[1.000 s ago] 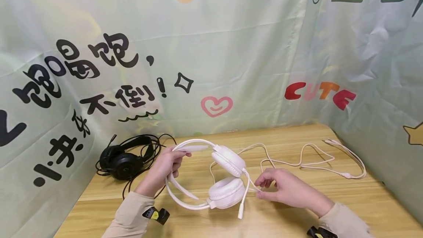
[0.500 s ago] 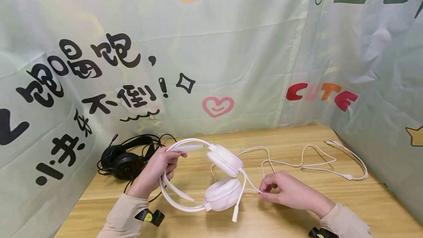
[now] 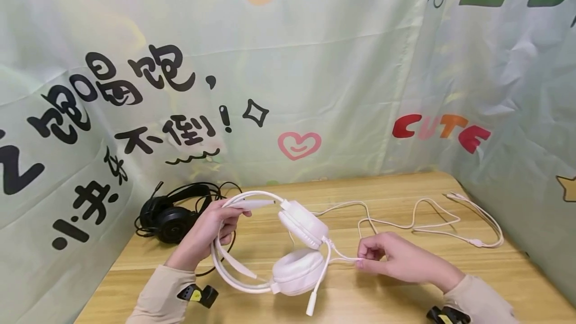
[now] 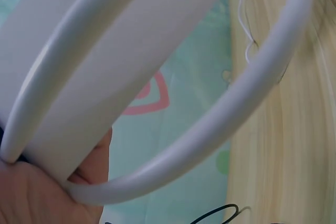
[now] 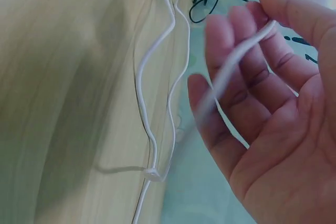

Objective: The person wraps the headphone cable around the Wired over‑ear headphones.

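Head view: what do the fingers [image 3: 231,222] hold?

— Left hand [image 3: 209,229] curls round the headband [image 4: 228,115] of the white headset [image 3: 297,270], above the bench [image 3: 360,306]; right hand [image 3: 398,259] pinches its cable [image 3: 413,226].

How far along?

— Apparently partway: headset lifted, most cable lying loose, black headset [image 3: 173,224] untouched.

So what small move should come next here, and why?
Probably the right hand should slide along the white cable, away from the earcups, and gather its slack: the left hand holds the white headset by its headband, the right pinches the cable near the earcups, and the far end lies in loose bends across the table.
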A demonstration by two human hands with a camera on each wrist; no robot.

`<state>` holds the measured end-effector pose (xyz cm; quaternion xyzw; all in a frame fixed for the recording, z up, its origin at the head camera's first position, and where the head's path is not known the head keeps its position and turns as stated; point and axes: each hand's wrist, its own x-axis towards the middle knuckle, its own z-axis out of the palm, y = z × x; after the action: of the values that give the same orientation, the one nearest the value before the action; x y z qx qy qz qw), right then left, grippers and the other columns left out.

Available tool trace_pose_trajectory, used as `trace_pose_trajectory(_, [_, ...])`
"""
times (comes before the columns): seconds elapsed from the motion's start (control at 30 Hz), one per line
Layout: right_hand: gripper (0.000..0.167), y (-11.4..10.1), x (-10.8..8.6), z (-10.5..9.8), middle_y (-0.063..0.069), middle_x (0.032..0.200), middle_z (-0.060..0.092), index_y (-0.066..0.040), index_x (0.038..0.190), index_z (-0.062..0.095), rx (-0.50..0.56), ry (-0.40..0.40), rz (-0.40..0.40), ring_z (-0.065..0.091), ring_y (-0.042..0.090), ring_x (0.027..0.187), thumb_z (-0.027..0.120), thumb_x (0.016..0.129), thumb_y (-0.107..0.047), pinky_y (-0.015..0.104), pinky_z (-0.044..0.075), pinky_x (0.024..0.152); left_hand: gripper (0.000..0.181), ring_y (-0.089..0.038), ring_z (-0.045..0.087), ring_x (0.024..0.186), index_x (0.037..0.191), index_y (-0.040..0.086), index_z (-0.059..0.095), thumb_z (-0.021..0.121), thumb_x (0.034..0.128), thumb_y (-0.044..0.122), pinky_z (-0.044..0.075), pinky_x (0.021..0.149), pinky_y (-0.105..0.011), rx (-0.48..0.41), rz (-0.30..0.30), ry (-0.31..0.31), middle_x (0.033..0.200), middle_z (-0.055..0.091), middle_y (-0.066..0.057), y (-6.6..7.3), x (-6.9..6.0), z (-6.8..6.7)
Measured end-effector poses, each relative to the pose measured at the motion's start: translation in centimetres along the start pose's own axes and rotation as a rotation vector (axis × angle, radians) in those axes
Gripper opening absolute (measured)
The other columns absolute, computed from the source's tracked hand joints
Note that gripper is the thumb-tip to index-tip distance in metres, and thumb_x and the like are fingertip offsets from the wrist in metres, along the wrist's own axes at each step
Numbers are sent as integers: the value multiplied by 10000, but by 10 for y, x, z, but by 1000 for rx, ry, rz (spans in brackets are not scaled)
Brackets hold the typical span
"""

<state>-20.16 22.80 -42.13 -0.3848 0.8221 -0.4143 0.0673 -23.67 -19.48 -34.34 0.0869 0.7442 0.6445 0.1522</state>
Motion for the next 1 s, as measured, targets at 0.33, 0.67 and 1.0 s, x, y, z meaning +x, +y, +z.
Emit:
trace_pose_trajectory(0.33, [272, 4, -3, -11, 59, 630, 415, -143, 786, 596, 115, -99, -75, 358, -122, 627, 691, 1037, -95, 138, 316, 523, 226, -62, 264, 475, 1122, -15, 654, 535, 1073, 171, 287, 439, -204, 12, 33, -93, 632, 332, 73, 2, -6, -8])
trace_pose_trajectory(0.67, [110, 2, -2, -25, 150, 643, 462, -100, 905, 719, 223, -192, -59, 407, -117, 639, 717, 1007, -59, 131, 329, 518, 178, -54, 283, 477, 1091, 48, 686, 533, 1061, 134, 300, 434, -197, 19, 35, -192, 648, 374, 60, 2, -12, -19])
trace_pose_trajectory(1.0, [62, 7, 6, -39, 236, 698, 574, -64, 979, 761, 248, -234, -39, 485, -100, 675, 756, 956, -7, 129, 396, 542, 172, -39, 311, 470, 1057, 84, 725, 557, 1043, 116, 302, 430, -186, 22, 41, -293, 612, 374, 82, 3, -14, -21])
